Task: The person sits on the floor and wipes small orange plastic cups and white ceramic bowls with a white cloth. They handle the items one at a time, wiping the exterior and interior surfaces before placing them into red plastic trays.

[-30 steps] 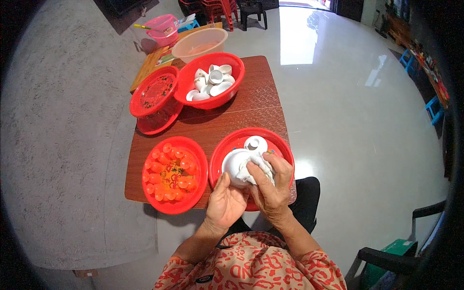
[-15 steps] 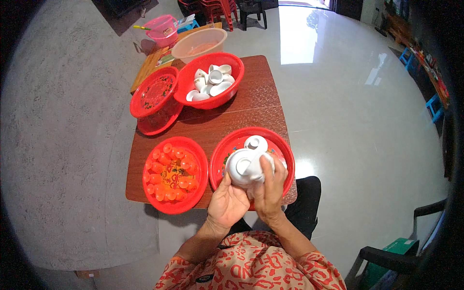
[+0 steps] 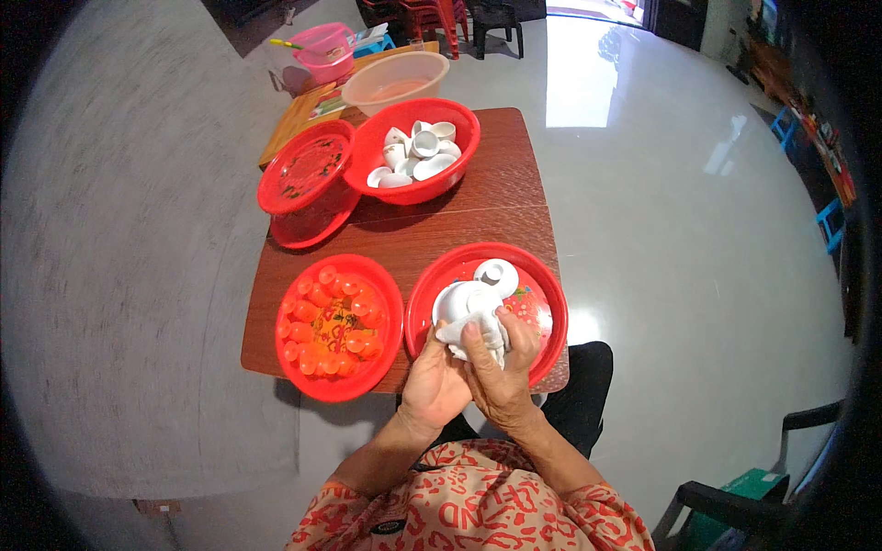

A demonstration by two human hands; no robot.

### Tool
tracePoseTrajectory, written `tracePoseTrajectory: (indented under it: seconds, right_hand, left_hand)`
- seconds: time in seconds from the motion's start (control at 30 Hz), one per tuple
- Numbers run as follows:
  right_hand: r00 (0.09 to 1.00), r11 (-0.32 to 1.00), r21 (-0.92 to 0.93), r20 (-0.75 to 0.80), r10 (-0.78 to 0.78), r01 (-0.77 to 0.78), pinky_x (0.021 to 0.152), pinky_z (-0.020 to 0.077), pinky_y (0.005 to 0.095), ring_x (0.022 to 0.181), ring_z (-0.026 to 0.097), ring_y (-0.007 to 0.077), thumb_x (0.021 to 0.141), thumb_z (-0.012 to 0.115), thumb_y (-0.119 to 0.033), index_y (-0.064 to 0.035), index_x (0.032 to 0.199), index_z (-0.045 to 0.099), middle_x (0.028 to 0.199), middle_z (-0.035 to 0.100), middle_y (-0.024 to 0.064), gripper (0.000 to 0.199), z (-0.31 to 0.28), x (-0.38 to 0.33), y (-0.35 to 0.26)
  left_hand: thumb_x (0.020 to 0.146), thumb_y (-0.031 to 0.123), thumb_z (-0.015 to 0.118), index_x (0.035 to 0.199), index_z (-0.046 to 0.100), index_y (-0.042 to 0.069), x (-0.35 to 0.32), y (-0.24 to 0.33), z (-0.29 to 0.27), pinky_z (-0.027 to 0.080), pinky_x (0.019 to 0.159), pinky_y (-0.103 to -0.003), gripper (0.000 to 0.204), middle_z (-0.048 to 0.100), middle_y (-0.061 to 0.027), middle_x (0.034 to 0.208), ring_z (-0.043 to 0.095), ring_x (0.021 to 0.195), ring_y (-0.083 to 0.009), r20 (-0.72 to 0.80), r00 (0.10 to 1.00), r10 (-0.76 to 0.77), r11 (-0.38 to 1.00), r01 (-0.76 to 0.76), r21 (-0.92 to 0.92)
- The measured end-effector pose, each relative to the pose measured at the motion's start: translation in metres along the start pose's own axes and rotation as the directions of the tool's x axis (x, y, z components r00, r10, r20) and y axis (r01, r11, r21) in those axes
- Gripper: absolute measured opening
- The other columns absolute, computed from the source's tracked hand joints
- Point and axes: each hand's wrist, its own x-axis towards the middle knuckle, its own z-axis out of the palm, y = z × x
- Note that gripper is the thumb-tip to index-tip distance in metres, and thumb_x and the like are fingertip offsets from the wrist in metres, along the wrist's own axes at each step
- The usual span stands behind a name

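Observation:
Over the right-hand red tray [image 3: 418, 317] my left hand [image 3: 434, 386] grips a round white porcelain bowl [image 3: 450, 303], its ringed base turned up. My right hand [image 3: 503, 372] presses a crumpled white cloth [image 3: 475, 336] against the bowl's near side, thumb on top of the cloth. Part of the bowl is hidden by the cloth and fingers. A white lid-like piece [image 3: 496, 275] with a round raised centre lies in the tray just beyond the bowl.
Left of the tray, a red plate [image 3: 393, 344] holds several orange-red small cups [image 3: 328, 275]. Farther back stand a red basin [image 3: 469, 142] of white cups [image 3: 424, 145], a tilted red basin [image 3: 271, 188] and a pale basin [image 3: 395, 66]. A black-armed chair [image 3: 735, 496] is at lower right.
My right hand has drawn nearer, bringing the cloth from the bowl's base to its near side. The bowl is slightly turned. The whole view has shifted a little.

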Motion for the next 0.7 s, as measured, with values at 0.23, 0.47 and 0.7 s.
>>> tracePoseTrajectory:
  seconds: [0.23,0.47,0.7]
  right_hand:
    - [0.995,0.997,-0.016,0.067,-0.072,0.073,0.089,0.0378,0.0376,0.102,0.046,0.0281,0.065,0.072,-0.008,-0.0113,0.113,0.063,0.12,0.05,0.0105,0.049,-0.014,0.01,0.002]
    - [0.978,0.981,0.15,0.186,0.095,-0.124,0.09,0.0366,0.0416,0.103,0.047,0.0324,0.073,0.063,-0.003,-0.0081,0.106,0.063,0.115,0.052,0.0152,0.034,-0.036,0.041,0.012]
    - [0.884,0.804,0.384,0.313,0.348,-0.453,0.09,0.0404,0.038,0.103,0.052,0.0323,0.084,0.054,-0.003,-0.0039,0.106,0.063,0.108,0.055,0.0177,0.025,-0.038,0.038,0.035]
  left_hand:
    - [0.099,0.018,0.036,0.129,0.042,0.003,-0.008,-0.01,-0.001,0.037,0.103,-0.039,0.035,0.052,-0.0113,0.125,0.049,0.117,-0.0225,-0.153,0.94,0.306,0.858,-0.203,0.471]
    - [0.097,0.01,0.041,0.131,0.043,0.002,-0.018,-0.014,0.0,0.036,0.1,-0.031,0.035,0.052,-0.0068,0.125,0.048,0.115,-0.0135,0.025,0.953,0.302,0.692,-0.237,0.681]
    - [0.097,0.014,0.043,0.131,0.043,0.0,-0.025,-0.011,0.006,0.033,0.103,-0.033,0.036,0.052,-0.0073,0.126,0.047,0.117,-0.0147,0.051,0.98,0.191,0.7,-0.172,0.693]
